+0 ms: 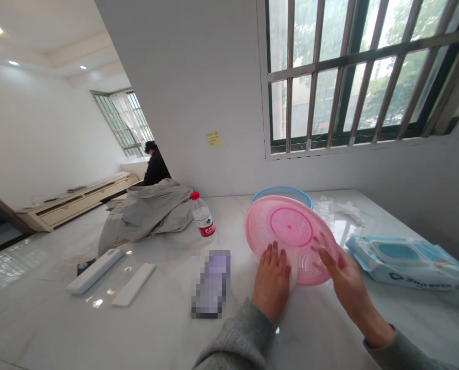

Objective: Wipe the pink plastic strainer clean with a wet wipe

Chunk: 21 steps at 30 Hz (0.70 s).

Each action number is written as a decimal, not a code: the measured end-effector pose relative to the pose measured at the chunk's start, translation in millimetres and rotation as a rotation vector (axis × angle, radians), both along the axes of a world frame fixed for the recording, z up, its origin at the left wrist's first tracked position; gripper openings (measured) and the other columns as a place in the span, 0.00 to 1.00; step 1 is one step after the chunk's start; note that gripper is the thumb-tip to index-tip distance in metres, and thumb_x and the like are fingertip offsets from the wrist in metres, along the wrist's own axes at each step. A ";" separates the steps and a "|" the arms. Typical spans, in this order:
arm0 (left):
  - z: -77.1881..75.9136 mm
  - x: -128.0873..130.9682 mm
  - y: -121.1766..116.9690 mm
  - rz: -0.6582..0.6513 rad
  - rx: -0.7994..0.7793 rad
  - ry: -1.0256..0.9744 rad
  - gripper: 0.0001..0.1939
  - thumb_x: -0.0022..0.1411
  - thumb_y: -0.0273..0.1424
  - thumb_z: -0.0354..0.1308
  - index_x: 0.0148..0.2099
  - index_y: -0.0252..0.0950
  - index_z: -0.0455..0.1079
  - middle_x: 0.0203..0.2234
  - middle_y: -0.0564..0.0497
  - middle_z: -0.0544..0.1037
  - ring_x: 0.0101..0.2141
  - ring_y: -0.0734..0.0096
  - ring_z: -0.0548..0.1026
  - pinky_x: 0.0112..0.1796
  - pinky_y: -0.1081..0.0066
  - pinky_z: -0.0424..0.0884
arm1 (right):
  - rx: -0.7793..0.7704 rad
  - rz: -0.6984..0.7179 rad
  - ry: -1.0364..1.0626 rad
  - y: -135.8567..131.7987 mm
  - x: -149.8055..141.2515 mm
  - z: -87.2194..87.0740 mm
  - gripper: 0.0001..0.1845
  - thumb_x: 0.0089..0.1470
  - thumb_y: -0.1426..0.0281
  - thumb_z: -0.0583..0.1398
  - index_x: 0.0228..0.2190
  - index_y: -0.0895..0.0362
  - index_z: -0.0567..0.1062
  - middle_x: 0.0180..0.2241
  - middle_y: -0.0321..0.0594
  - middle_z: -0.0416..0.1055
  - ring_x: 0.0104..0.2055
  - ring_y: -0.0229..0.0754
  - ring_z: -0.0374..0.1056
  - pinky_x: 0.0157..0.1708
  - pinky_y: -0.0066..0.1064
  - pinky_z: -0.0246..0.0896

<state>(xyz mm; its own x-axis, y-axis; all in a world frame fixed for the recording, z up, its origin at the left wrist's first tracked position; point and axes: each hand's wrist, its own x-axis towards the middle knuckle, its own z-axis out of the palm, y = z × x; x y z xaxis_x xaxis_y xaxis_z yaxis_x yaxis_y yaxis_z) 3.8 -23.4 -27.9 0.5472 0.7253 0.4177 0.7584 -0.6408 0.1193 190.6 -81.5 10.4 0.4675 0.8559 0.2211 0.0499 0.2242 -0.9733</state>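
- Left hand (271, 281): open, fingers spread and upright, pressed against a translucent whitish piece (277, 259) at the lower edge of the basket; the piece's exact kind unclear.
- Right hand (347, 275): open, fingers (322, 255) splayed across the basket's near side, no closed grip visible.
- Pink plastic colander basket (291, 231): tilted steeply between both hands, above the counter, perforated face upward; contact with the counter not determinable.
- Light-blue basin (283, 192): just behind the basket, near the wall.
- Crumpled clear plastic (339, 211): beyond the right hand.
- Pack of wet wipes (406, 263): lying right of the right hand.
- White marble counter (148, 334): bearing all of the above.
- Water bottle with red cap (202, 216): upright, left of the basket.
- Blurred rectangular object (212, 283): flat, just left of the left hand.
- Two white bars (95, 271) (133, 284): further left.
- Grey cloth heap (148, 216): far end of the counter.
- Seated person in black (155, 165): well apart, beyond the heap.
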 end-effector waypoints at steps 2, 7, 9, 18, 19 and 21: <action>-1.0 -0.6 -0.8 0.000 -0.001 0.014 0.26 0.78 0.34 0.47 0.72 0.29 0.63 0.74 0.32 0.60 0.73 0.44 0.59 0.68 0.46 0.65 | 0.027 0.004 -0.019 1.5 0.6 -4.6 0.37 0.60 0.46 0.66 0.65 0.48 0.73 0.64 0.46 0.74 0.66 0.66 0.69 0.64 0.62 0.66; -1.3 -2.7 -2.9 -0.028 -0.022 0.022 0.28 0.79 0.39 0.46 0.74 0.33 0.61 0.74 0.36 0.59 0.73 0.48 0.58 0.69 0.47 0.64 | 0.093 -0.051 -0.197 5.9 2.2 -18.3 0.39 0.60 0.51 0.68 0.67 0.50 0.69 0.69 0.49 0.67 0.72 0.64 0.60 0.71 0.62 0.53; -1.0 -3.6 -3.4 -0.041 -0.037 0.024 0.28 0.79 0.39 0.45 0.74 0.34 0.61 0.74 0.37 0.60 0.73 0.49 0.58 0.69 0.47 0.63 | 0.109 -0.045 -0.237 7.0 1.2 -23.5 0.43 0.59 0.53 0.68 0.70 0.50 0.65 0.71 0.49 0.63 0.73 0.64 0.58 0.72 0.62 0.51; -1.1 -6.6 -2.7 -0.064 -0.072 0.036 0.29 0.80 0.40 0.42 0.76 0.33 0.58 0.75 0.35 0.57 0.74 0.50 0.56 0.70 0.48 0.61 | 0.151 0.080 -0.215 0.3 -15.3 -18.5 0.53 0.61 0.61 0.66 0.77 0.43 0.44 0.78 0.44 0.46 0.76 0.59 0.53 0.71 0.59 0.53; -1.7 -6.8 -3.0 -0.060 -0.064 0.033 0.29 0.80 0.40 0.42 0.76 0.32 0.58 0.75 0.35 0.57 0.74 0.50 0.56 0.70 0.48 0.61 | 0.151 0.081 -0.224 -0.7 -16.2 -17.4 0.53 0.61 0.62 0.66 0.77 0.43 0.45 0.79 0.44 0.45 0.76 0.59 0.52 0.71 0.59 0.52; -2.7 -6.8 -3.9 -0.055 -0.047 0.023 0.30 0.80 0.40 0.43 0.76 0.33 0.57 0.75 0.35 0.56 0.74 0.50 0.55 0.70 0.48 0.61 | 0.154 0.079 -0.244 -2.6 -17.3 -15.7 0.53 0.60 0.66 0.65 0.77 0.41 0.46 0.79 0.40 0.42 0.78 0.59 0.48 0.73 0.59 0.49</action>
<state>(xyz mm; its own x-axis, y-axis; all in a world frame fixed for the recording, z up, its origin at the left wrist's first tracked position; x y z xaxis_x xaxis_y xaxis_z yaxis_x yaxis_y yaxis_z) -3.0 -27.4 -30.6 0.5958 0.7126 0.3706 0.7253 -0.6755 0.1329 173.2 -84.1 -5.3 0.3176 0.8350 0.4492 0.2550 0.3811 -0.8887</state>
